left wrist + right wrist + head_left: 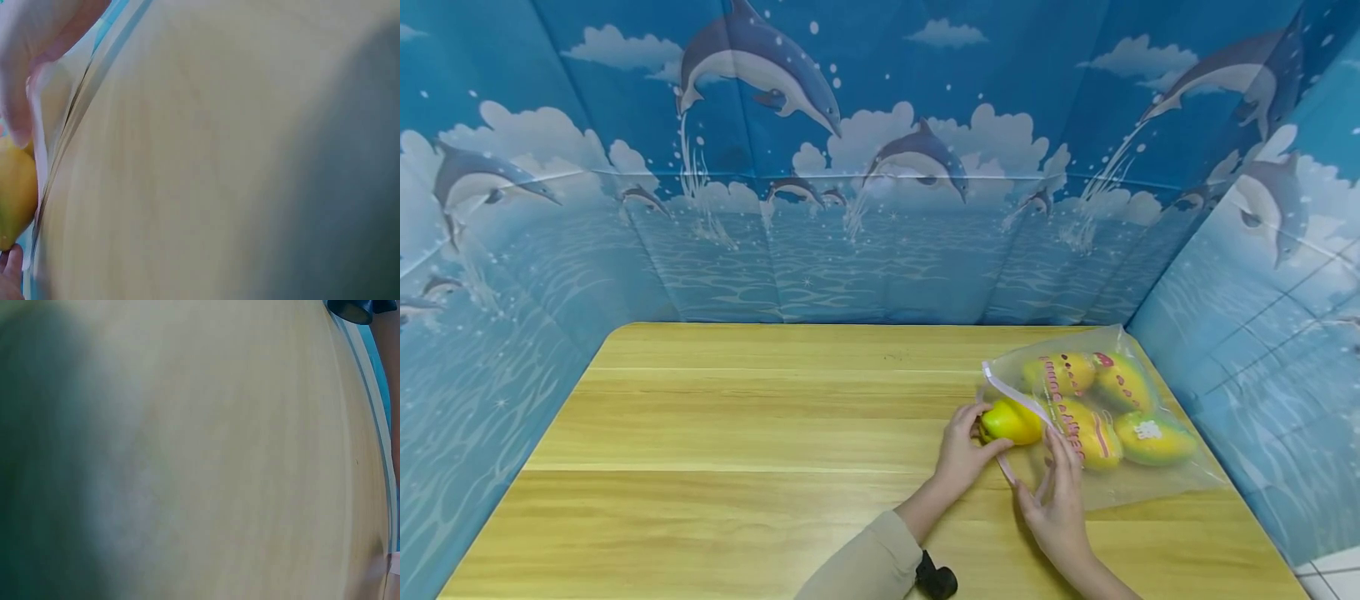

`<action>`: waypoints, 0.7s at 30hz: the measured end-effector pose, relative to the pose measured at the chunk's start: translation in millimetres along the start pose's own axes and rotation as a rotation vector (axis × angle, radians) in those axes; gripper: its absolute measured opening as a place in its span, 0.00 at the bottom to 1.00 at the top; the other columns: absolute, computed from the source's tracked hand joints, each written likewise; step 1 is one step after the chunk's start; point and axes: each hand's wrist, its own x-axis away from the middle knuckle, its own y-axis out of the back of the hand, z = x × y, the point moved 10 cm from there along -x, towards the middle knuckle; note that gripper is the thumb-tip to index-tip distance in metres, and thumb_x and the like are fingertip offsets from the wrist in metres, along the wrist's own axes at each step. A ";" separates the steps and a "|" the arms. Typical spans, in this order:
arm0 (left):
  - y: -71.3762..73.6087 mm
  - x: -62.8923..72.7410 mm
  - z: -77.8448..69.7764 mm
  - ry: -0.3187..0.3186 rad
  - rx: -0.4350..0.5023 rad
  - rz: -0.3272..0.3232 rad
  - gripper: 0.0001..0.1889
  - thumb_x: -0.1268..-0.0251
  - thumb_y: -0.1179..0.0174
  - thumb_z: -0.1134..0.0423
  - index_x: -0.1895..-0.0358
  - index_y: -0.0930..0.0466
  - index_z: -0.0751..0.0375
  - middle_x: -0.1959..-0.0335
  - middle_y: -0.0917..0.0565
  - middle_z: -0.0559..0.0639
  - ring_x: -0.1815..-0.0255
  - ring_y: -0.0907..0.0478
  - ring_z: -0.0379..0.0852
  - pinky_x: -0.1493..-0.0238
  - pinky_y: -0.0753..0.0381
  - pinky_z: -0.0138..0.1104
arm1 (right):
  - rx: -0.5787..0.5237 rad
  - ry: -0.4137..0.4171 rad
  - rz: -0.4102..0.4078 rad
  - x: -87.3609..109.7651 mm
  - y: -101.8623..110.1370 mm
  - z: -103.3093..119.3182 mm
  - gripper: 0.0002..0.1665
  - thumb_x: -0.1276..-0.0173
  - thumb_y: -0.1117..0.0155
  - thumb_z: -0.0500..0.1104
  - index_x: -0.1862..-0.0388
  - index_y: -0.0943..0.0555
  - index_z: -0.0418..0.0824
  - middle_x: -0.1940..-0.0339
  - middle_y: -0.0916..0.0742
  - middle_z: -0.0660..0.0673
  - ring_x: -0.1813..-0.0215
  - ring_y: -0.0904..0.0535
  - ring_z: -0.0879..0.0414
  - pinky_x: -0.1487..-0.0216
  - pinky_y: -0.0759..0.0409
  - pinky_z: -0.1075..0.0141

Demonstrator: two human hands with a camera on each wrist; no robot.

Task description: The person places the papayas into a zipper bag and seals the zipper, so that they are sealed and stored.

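Note:
A yellow-green mango (1011,422) lies at the mouth of a clear zip bag (1150,490), partly inside it. My left hand (961,454) grips this mango from the left, thumb at its near side and fingers round its far side. With my right hand (1062,518) I hold the bag's white-edged mouth, fingers on the upper edge and thumb by the lower one. In the left wrist view the mango (15,197) shows beside the bag's edge, above a fingertip. Several more mangoes (1153,439) sit deeper in the bag, seen through printed plastic.
The bag lies at the right side of a wooden table (737,433). Blue dolphin-print curtains (887,250) stand behind the table and along both sides. A black wrist camera (937,579) shows below my left sleeve (865,562).

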 end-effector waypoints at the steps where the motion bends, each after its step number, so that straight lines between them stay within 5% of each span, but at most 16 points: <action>1: -0.9 0.4 -0.8 0.004 -0.007 -0.007 0.27 0.51 0.33 0.60 0.46 0.28 0.63 0.51 0.26 0.53 0.58 0.28 0.35 0.56 0.23 0.22 | -0.001 -0.006 0.001 0.1 -0.1 -0.6 0.61 0.72 0.34 0.12 0.33 0.47 0.25 0.38 0.38 0.25 0.36 0.45 0.67 0.43 0.43 0.85; 21: -16.0 1.6 -1.5 -0.039 0.132 0.099 0.22 0.51 0.34 0.68 0.49 0.24 0.68 0.52 0.25 0.58 0.54 0.24 0.41 0.57 0.22 0.24 | 0.002 -0.023 -0.007 -0.6 -0.5 -3.4 0.61 0.72 0.34 0.13 0.33 0.47 0.25 0.37 0.38 0.26 0.38 0.43 0.67 0.44 0.41 0.84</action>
